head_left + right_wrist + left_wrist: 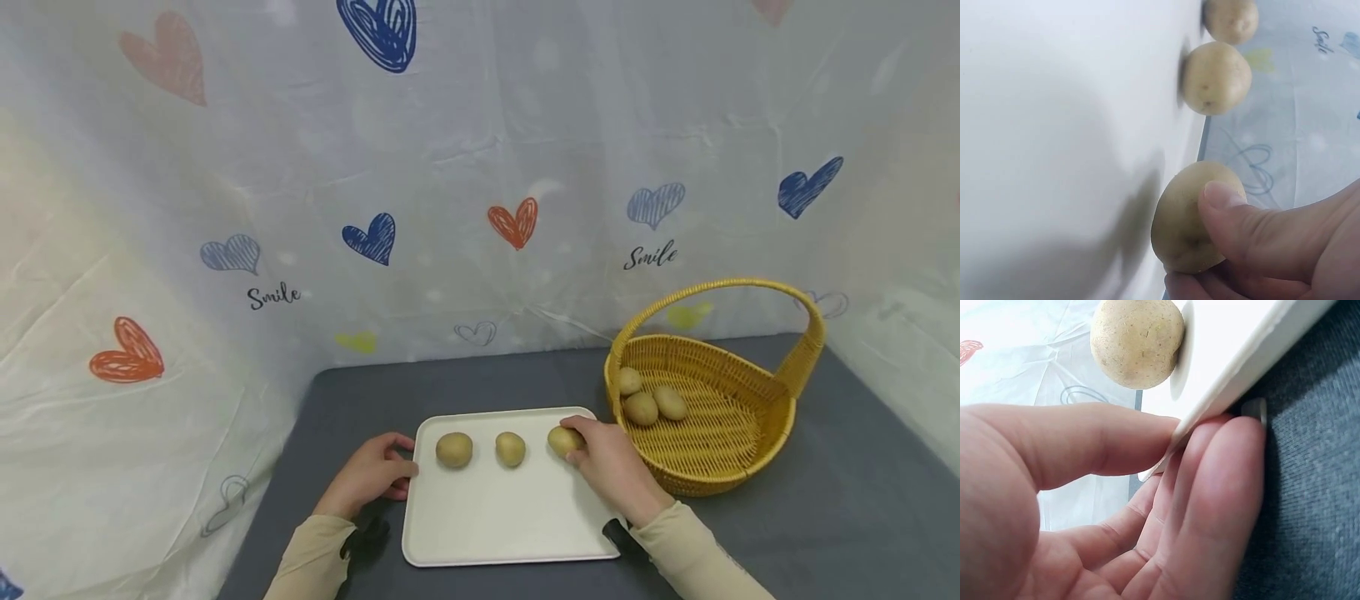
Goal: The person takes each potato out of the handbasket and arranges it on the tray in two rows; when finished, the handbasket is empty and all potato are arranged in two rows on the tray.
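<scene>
The step in hand looks to be the placing or adjusting of one potato on the tray point(510, 517): at the tray's far right corner, the right hand point(617, 468) pinches the held potato point(561, 440) between its thumb and curled fingers, opened only as wide as the potato. Along the tray's far side a middle potato point(510, 449) and a leftmost potato point(453, 450) sit in a row with it, well apart and untouched. At the tray's left edge the left hand point(372, 473) pinches the rim, thumb on top and fingers point(1225, 475) below, probably to steady it. To the right of the tray and further back, on the same tabletop point(375, 392), a basket point(720, 417) holds three more potatoes point(641, 409) on the side nearest the tray. The fingers partly hide the held potato's underside, so I cannot fairly tell whether it touches the tray. If it is to stay there, the next move probably calls for a low, gentle release, lest the rounded potato roll.
</scene>
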A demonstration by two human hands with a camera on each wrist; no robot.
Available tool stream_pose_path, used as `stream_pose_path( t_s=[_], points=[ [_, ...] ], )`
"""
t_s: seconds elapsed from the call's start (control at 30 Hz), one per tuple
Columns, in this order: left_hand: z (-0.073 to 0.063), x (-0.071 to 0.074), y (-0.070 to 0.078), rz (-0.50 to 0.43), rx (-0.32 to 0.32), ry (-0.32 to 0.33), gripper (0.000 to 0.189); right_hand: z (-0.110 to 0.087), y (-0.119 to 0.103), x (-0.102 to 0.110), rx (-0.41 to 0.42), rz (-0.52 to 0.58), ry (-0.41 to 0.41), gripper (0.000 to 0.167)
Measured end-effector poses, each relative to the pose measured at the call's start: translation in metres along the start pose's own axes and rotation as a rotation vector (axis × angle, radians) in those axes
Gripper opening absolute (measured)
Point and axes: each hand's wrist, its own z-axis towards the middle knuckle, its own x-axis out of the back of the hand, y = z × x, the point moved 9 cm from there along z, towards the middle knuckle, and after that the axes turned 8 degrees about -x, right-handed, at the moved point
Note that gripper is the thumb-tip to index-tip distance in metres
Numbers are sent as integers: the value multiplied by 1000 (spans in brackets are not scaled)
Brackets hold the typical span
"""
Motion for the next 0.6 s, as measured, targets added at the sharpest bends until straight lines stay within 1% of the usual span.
stream_pose_path(
  t_s=[0.1, 0.33, 0.6],
  points=[
    [2, 0, 1, 2, -2, 1, 42, 2, 2, -1, -6, -9, -1, 44],
    [1, 0, -2, 3, 13, -2, 42, 2, 3, -5, -11, -5, -4, 46],
    [3, -1, -2, 7, 9, -4, 44, 2, 3, -6, -8, -21, 6, 47]
  ],
)
